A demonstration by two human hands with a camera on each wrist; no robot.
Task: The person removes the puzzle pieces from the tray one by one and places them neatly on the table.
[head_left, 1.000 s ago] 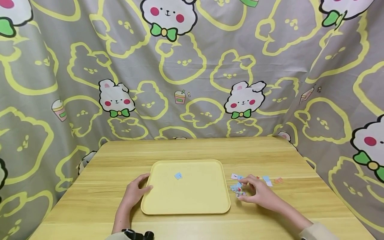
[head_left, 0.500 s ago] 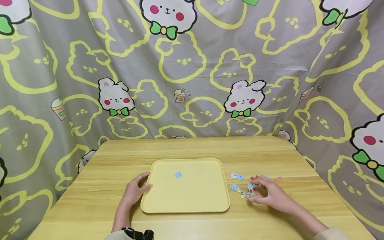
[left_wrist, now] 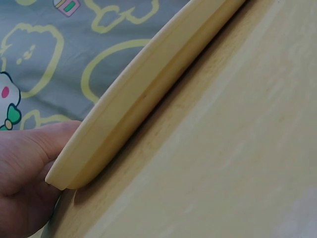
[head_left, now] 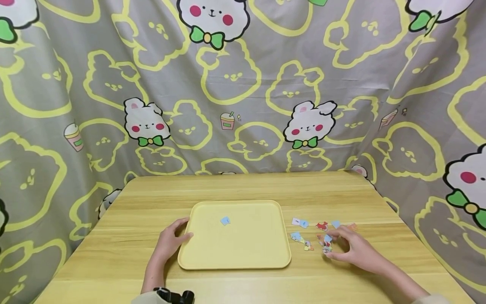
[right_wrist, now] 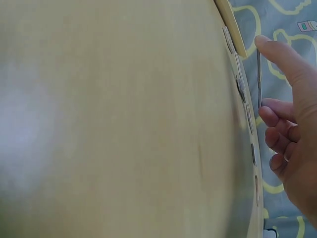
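My left hand [head_left: 171, 240] holds the left rim of a pale yellow tray [head_left: 235, 264], also seen at the tray's corner [left_wrist: 74, 173] in the left wrist view. A small light-blue puzzle piece [head_left: 225, 221] lies in the tray's upper left. To the right of the tray, my right hand [head_left: 355, 249] pinches a thin flat puzzle piece [right_wrist: 259, 74] by its edges between thumb and finger, above the table. Its face shows blue, red and white in the head view. Behind and beside that hand lie a red puzzle piece [head_left: 322, 226] and a blue one [head_left: 336, 224].
More puzzle pieces lie on the wooden table [head_left: 243, 291] right of the tray: a white-and-blue pair [head_left: 300, 222], a blue-and-yellow cluster [head_left: 301, 240] and orange ones [head_left: 352, 226]. A patterned grey curtain [head_left: 262, 93] surrounds the table's back and sides.
My right hand has moved right, away from the tray, carrying the puzzle piece; the blue-and-yellow cluster and the red piece are now uncovered. My left hand stays at the tray rim.
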